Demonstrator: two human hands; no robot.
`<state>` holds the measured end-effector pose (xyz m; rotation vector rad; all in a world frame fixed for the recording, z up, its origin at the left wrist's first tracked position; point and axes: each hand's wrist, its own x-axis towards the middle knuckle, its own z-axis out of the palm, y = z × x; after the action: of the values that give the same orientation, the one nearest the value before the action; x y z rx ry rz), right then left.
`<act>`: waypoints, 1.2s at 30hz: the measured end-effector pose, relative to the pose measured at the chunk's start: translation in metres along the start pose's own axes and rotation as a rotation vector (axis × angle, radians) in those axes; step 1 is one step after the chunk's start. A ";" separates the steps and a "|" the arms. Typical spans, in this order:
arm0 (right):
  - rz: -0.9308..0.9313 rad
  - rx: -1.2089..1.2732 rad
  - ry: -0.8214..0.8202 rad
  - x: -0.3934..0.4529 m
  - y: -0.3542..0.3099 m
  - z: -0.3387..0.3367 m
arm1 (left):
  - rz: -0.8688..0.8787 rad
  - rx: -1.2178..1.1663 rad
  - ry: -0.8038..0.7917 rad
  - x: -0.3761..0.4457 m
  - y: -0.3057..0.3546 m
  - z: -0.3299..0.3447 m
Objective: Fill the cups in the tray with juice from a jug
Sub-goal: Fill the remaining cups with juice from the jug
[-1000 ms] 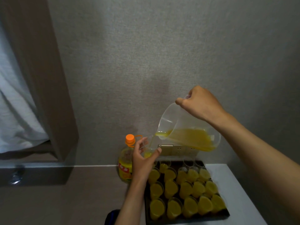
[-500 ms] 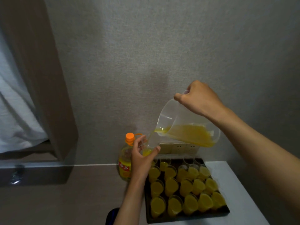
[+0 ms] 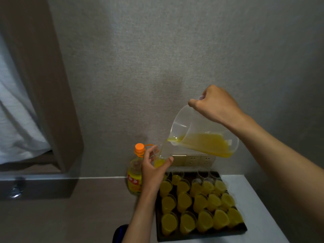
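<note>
White table (image 3: pixel 245 186): one tray (image 3: pixel 201 236), one jug (image 3: pixel 201 137)

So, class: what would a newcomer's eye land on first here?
The tilted clear jug in the right hand, pouring yellow juice into a cup held by the left hand. Below, a dark tray of mostly filled cups sits on the white table.

There is one view only, a wide-angle camera worn on the person's head, looking forward and down from above the arms. It faces a grey wall (image 3: pixel 175 58) straight ahead, with both forearms reaching in from the bottom edge. The dark tray (image 3: pixel 201 237) on the white table (image 3: pixel 259 207) sits low in the frame, close beneath the camera.
</note>
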<state>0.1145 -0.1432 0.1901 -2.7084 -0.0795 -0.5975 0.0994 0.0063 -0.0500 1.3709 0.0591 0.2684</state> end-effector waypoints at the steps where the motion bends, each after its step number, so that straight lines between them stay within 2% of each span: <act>1: 0.000 0.000 0.001 0.000 0.000 0.000 | -0.001 -0.001 0.001 0.000 0.000 0.000; 18: 0.003 0.006 0.003 0.004 0.006 0.002 | 0.005 -0.003 0.010 0.003 0.001 0.004; 36: 0.169 0.350 -0.033 0.006 0.034 0.017 | 0.002 0.009 -0.011 0.004 -0.002 0.003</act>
<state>0.1316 -0.1686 0.1666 -2.3564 0.0333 -0.4426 0.1039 0.0039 -0.0511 1.3813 0.0496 0.2620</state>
